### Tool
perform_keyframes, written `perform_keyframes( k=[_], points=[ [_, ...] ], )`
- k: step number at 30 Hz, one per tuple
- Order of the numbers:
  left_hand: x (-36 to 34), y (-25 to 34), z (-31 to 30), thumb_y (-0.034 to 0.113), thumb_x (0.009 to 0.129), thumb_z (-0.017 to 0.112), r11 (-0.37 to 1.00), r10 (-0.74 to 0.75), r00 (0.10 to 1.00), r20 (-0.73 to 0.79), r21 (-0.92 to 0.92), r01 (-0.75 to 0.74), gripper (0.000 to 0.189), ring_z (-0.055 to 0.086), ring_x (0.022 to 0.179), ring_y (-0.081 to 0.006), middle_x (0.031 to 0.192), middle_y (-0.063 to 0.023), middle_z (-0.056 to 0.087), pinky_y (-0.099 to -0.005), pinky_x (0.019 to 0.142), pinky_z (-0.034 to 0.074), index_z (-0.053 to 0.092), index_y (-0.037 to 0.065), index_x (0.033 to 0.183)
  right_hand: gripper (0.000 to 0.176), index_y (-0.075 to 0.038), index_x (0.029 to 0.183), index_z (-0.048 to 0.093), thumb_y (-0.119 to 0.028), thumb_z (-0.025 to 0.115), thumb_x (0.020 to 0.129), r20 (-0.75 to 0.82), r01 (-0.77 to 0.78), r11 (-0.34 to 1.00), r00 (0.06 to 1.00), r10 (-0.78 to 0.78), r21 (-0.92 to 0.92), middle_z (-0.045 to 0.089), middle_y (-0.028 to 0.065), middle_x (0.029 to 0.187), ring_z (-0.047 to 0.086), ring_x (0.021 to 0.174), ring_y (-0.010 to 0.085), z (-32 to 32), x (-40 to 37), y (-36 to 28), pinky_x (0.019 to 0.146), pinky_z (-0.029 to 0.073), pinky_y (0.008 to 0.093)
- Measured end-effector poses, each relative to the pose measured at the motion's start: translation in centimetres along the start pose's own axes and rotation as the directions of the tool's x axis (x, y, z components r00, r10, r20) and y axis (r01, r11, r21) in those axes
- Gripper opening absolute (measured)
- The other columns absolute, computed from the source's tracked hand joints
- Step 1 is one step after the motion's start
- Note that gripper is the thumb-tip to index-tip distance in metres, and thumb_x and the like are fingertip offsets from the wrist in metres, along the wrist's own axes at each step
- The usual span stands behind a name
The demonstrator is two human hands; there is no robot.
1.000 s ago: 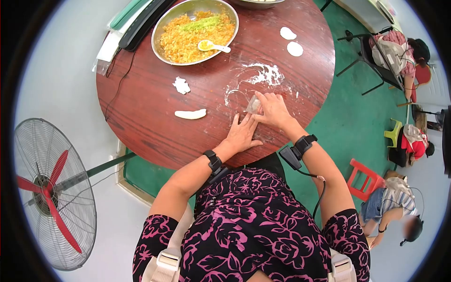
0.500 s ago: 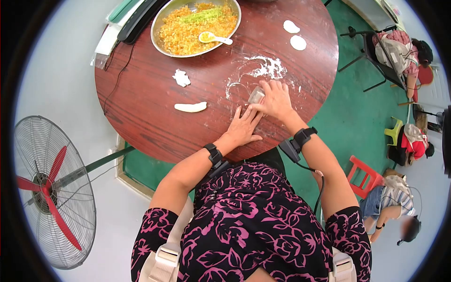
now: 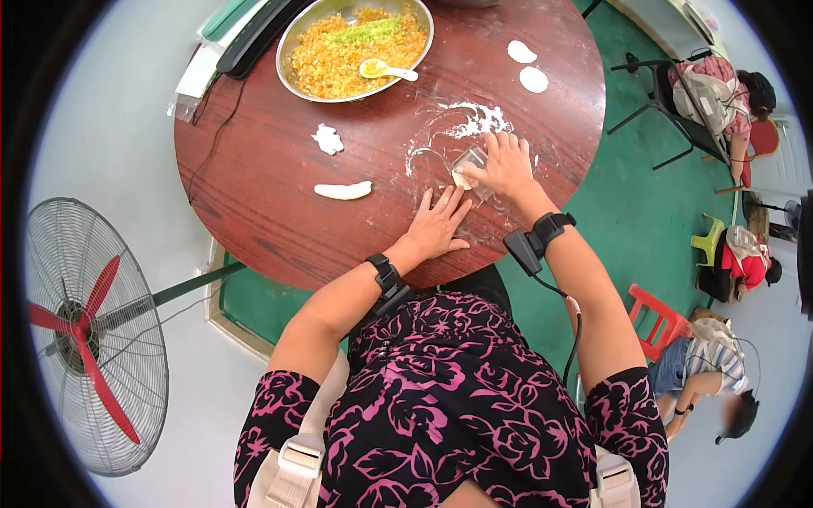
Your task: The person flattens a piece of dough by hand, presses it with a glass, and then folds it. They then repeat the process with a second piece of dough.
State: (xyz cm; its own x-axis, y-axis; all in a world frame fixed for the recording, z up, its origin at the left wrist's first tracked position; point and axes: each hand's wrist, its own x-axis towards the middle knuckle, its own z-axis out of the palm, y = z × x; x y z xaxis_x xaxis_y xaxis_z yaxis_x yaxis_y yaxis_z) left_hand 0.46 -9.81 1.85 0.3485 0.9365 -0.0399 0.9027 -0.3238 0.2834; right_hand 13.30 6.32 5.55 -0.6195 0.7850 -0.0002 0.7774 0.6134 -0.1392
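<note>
My right hand [image 3: 508, 168] grips a clear, square-edged piece [image 3: 474, 158], thumb on the near side and fingers along the far side. A small pale round of dough [image 3: 461, 177] shows by the thumb, at the clear piece's left edge. My left hand [image 3: 435, 227] lies open on the table with fingers spread, its fingertips close to that dough. To the left is a white dough strip [image 3: 343, 190], with a small crumpled white lump [image 3: 327, 139] above it. Loose flour [image 3: 476, 119] is smeared beyond my right hand.
A metal bowl [image 3: 284, 69] of chopped yellow-orange and green filling, with a white spoon [image 3: 388, 70], sits at the back of the round table [image 3: 271, 203]. Two flat dough rounds [image 3: 533, 80] lie back right. A fan [image 3: 93, 330] stands left; several people are at right.
My right hand has shifted slightly right and flattened out, and the clear piece has tilted, so the dough round now shows beside it. My left hand has barely moved.
</note>
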Motion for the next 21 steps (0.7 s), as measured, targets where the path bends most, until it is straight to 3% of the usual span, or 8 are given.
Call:
perform_keyframes(
  k=[4, 6, 10, 13, 17, 20, 21],
  points=[
    [0.2, -0.3, -0.5, 0.058, 0.077, 0.056, 1.000, 0.015, 1.000, 0.011, -0.009, -0.015, 0.081, 0.026, 0.134, -0.0343, 0.145, -0.0205, 0.025, -0.0565, 0.105, 0.023, 0.036, 0.006, 0.137, 0.081, -0.005, 0.110, 0.054, -0.071, 0.060, 0.063, -0.021, 0.058, 0.998, 0.998, -0.059, -0.036, 0.057, 0.0128, 0.100, 0.052, 0.099, 0.0277, -0.3, -0.4, -0.1, 0.086, 0.034, 0.0418],
    [0.0, -0.3, -0.5, 0.055, 0.078, 0.057, 0.999, 0.004, 1.000, 0.007, -0.032, -0.004, 0.079, 0.027, 0.133, -0.0341, 0.144, -0.0206, 0.026, -0.0557, 0.104, 0.023, 0.037, 0.005, 0.136, 0.078, -0.005, 0.110, 0.053, -0.066, 0.063, 0.064, 0.070, 0.027, 1.000, 0.997, -0.028, 0.015, 0.059, 0.0142, 0.100, 0.055, 0.099, 0.0282, 0.0, -1.4, -0.8, 0.088, 0.034, 0.0423],
    [0.9, -0.4, -0.4, 0.048, 0.077, 0.062, 0.990, -0.036, 0.996, -0.079, -0.137, 0.025, 0.074, 0.033, 0.127, -0.0337, 0.140, -0.0200, 0.033, -0.0523, 0.103, 0.025, 0.040, 0.003, 0.132, 0.073, -0.002, 0.113, 0.052, -0.053, 0.068, 0.065, 0.158, -0.205, 0.943, 0.973, 0.168, 0.263, 0.062, 0.0190, 0.105, 0.059, 0.099, 0.0309, 0.4, -1.7, -0.4, 0.090, 0.038, 0.0427],
    [1.7, -0.5, -0.1, 0.043, 0.077, 0.064, 0.986, -0.094, 0.976, -0.197, -0.156, 0.064, 0.070, 0.037, 0.123, -0.0328, 0.134, -0.0192, 0.038, -0.0489, 0.101, 0.027, 0.041, 0.002, 0.129, 0.071, 0.001, 0.115, 0.050, -0.047, 0.068, 0.066, 0.229, -0.452, 0.719, 0.891, 0.392, 0.529, 0.061, 0.0213, 0.106, 0.060, 0.098, 0.0321, -1.0, -2.8, 1.2, 0.087, 0.043, 0.0404],
    [3.0, -0.1, 0.3, 0.036, 0.078, 0.064, 0.989, -0.138, 0.934, -0.329, -0.096, 0.112, 0.064, 0.041, 0.116, -0.0323, 0.124, -0.0178, 0.045, -0.0459, 0.096, 0.031, 0.043, 0.002, 0.127, 0.067, 0.003, 0.114, 0.049, -0.042, 0.069, 0.068, 0.300, -0.557, 0.441, 0.796, 0.526, 0.704, 0.061, 0.0199, 0.104, 0.060, 0.095, 0.0274, -0.4, -4.2, 3.6, 0.083, 0.046, 0.0355],
    [5.1, -0.7, -0.2, 0.032, 0.078, 0.064, 0.882, -0.460, 0.839, -0.290, -0.256, 0.395, 0.055, 0.044, 0.107, -0.0319, 0.116, -0.0151, 0.048, -0.0452, 0.088, 0.034, 0.047, 0.003, 0.122, 0.064, 0.004, 0.112, 0.049, -0.039, 0.069, 0.069, 0.288, -0.531, 0.373, 0.791, 0.540, 0.760, 0.061, 0.0192, 0.102, 0.060, 0.094, 0.0260, 0.3, -5.4, 4.1, 0.083, 0.046, 0.0346],
    [5.8, -1.4, 0.4, 0.026, 0.077, 0.065, 0.868, -0.494, 0.792, -0.359, -0.264, 0.421, 0.040, 0.045, 0.101, -0.0310, 0.109, -0.0127, 0.049, -0.0449, 0.084, 0.034, 0.054, 0.005, 0.109, 0.061, 0.004, 0.110, 0.050, -0.038, 0.068, 0.070, 0.300, -0.523, 0.349, 0.797, 0.525, 0.778, 0.061, 0.0184, 0.101, 0.060, 0.093, 0.0240, 0.1, -6.1, 4.2, 0.082, 0.046, 0.0337]
  ],
)
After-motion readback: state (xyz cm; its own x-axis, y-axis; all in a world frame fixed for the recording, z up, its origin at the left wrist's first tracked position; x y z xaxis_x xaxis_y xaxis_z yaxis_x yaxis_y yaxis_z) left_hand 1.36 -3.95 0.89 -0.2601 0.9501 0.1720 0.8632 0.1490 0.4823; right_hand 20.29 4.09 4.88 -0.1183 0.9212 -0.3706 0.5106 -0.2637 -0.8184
